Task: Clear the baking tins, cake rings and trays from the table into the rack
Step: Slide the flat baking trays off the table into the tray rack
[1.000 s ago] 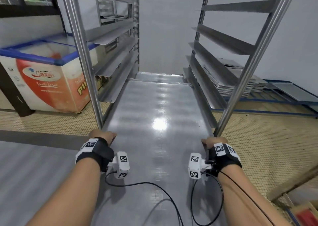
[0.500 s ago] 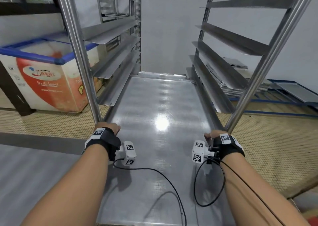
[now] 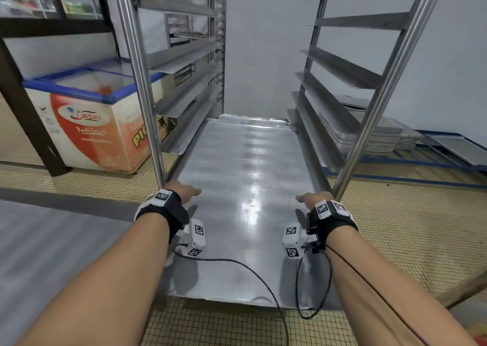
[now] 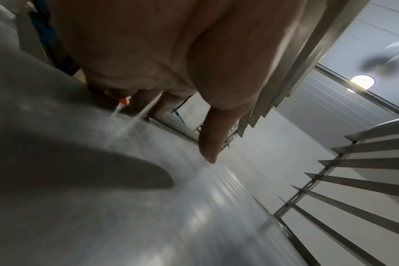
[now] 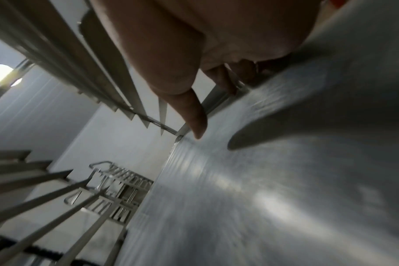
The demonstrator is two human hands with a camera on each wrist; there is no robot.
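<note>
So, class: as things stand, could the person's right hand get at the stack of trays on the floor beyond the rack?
Probably not. The right hand grips the tray edge, and the rack upright and runners stand between it and the stack of trays.

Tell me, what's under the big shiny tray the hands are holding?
Near its front edge, the tray hangs over yellow tiled floor. At its far end another tray's edge peeks out. Whatever else lies beneath is covered.
</note>
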